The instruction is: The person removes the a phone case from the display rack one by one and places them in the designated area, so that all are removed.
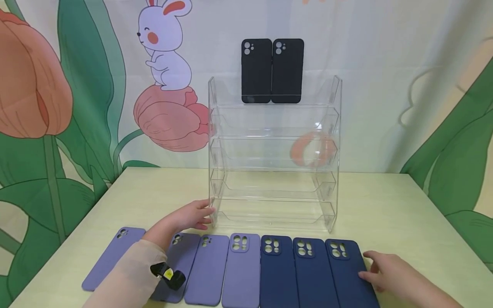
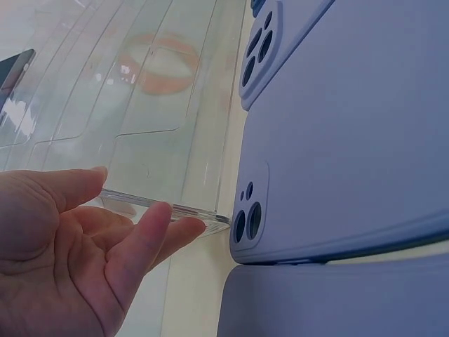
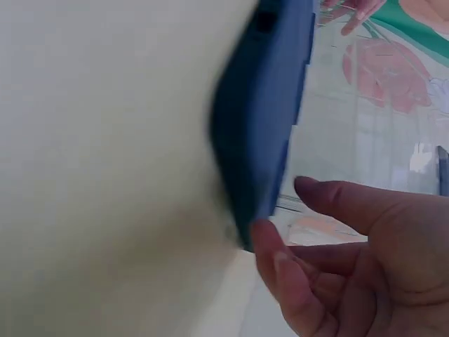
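A clear acrylic tiered rack [image 1: 274, 184] stands on the table. At its lower left side is my left hand [image 1: 192, 215], the fingers touching the side panel [image 2: 165, 203]. Three navy phone cases lie in front, the rightmost navy phone case [image 1: 350, 273] beside my right hand [image 1: 393, 273]. In the right wrist view, a fingertip [image 3: 263, 235] meets that case's edge, while the thumb stands apart from it. Several purple phone cases continue the row leftward, including a purple phone case [image 1: 241, 273] with a large camera opening. My left forearm partly covers some of them.
Upright on the rack's top tier stand two black phone cases, a left black case [image 1: 256, 70] and a right black case [image 1: 287, 70]. A printed curtain [image 1: 377, 85] hangs behind the pale table [image 1: 385, 205]. The leftmost purple case [image 1: 111, 261] lies slanted, apart from the others.
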Action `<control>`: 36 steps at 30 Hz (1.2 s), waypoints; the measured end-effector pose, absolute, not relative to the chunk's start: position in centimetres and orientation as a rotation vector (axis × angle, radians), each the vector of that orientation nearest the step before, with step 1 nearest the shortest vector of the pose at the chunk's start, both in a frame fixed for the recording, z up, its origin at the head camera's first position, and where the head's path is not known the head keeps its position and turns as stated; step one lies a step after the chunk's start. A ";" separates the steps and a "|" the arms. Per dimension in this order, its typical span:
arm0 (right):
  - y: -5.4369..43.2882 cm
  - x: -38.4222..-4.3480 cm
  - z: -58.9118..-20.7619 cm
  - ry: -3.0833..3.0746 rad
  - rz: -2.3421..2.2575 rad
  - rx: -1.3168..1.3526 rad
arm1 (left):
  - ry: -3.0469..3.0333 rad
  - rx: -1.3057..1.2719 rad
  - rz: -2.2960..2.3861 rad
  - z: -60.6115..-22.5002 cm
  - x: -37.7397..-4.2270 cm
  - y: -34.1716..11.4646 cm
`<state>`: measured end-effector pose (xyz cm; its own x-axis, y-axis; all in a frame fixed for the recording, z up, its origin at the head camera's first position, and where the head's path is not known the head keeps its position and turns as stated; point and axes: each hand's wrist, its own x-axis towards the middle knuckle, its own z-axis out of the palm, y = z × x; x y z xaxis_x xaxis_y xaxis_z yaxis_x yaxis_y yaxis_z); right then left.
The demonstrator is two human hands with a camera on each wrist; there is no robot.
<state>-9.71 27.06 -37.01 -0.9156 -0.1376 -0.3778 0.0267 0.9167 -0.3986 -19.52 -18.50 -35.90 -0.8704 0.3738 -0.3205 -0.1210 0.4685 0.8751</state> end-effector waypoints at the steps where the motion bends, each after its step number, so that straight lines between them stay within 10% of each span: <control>1: 26.9 -9.9 -36.6 2.694 -0.548 -0.098 | 2.247 0.206 1.395 -35.9 -19.5 -18.5; 36: 23.6 -17.2 -27.7 2.786 -1.300 -0.498 | 2.242 0.222 1.401 -35.9 -19.4 -18.4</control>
<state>-17.20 23.62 -27.72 -0.9486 -0.2969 0.1094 -0.2746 0.6006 -0.7509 -19.43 -18.42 -35.93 -0.8698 0.3808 -0.3137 -0.1150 0.4619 0.8794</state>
